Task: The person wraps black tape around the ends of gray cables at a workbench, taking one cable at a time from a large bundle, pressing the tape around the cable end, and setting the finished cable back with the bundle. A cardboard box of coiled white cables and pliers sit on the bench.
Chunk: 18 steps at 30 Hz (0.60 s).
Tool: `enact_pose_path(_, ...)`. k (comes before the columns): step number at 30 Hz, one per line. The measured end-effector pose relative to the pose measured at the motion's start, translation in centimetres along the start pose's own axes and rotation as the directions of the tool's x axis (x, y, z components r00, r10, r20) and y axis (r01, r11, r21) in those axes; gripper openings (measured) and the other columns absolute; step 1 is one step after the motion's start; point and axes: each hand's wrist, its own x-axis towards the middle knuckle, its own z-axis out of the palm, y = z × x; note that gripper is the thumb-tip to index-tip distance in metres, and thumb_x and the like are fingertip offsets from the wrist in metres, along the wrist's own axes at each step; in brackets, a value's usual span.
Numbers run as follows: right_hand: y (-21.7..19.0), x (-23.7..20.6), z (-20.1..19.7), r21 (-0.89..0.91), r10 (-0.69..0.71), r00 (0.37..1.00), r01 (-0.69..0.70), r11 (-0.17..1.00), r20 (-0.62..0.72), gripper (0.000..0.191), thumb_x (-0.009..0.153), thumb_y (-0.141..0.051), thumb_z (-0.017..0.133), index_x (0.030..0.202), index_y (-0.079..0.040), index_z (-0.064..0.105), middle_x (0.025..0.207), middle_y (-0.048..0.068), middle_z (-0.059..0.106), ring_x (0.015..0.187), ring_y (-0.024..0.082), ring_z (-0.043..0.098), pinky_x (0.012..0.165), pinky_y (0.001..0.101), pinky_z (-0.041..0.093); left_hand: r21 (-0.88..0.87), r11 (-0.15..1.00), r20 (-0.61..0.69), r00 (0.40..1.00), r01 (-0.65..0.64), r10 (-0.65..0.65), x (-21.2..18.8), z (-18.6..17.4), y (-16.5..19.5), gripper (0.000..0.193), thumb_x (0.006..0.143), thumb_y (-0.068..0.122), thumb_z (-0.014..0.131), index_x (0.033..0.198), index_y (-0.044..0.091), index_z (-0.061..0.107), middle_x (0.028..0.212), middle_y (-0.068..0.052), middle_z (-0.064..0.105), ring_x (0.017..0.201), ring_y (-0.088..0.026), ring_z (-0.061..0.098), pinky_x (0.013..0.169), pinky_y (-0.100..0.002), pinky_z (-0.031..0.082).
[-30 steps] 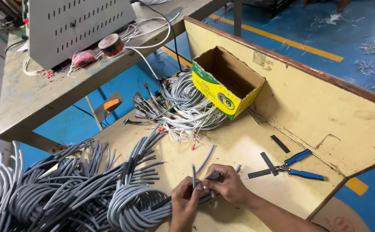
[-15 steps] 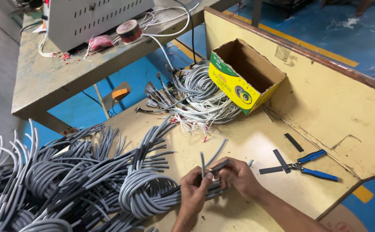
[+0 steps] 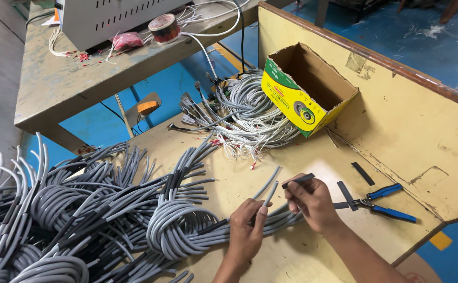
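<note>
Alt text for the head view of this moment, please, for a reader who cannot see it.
The left hand holds up two ends of a grey cable bundle while the right hand pinches a short black sleeve beside them, above a yellow worktable. Blue-handled pliers lie to the right; an open cardboard box and a coil of thin white wires sit behind.

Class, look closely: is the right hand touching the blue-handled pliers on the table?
Apart. The head view shows the right hand lifted, pinching a black sleeve piece, with bare tabletop between it and the blue-handled pliers.

Both hands, the left hand (image 3: 246,229) and right hand (image 3: 313,202), were bare: no gloves, rings, watch or sleeves showed.
</note>
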Motion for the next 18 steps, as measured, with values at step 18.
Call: enact_pose_path(18, -2.4, -0.3, -0.5, -0.153, -0.134, 0.990, 0.138, 0.979, 0.035, 0.018, 0.093, -0.012, 0.071, 0.099, 0.005, 0.071, 0.076, 0.012, 0.069, 0.060, 0.016, 0.063, 0.049, 0.0296, 0.052, 0.086, 0.995, 0.005, 0.998, 0.055, -0.056, 0.1, 1.2, 0.4, 0.013, 0.091, 0.007, 0.072, 0.102, 0.002, 0.077, 0.075, -0.009, 0.062, 0.057, -0.019, 0.056, 0.054, -0.033, 0.045)
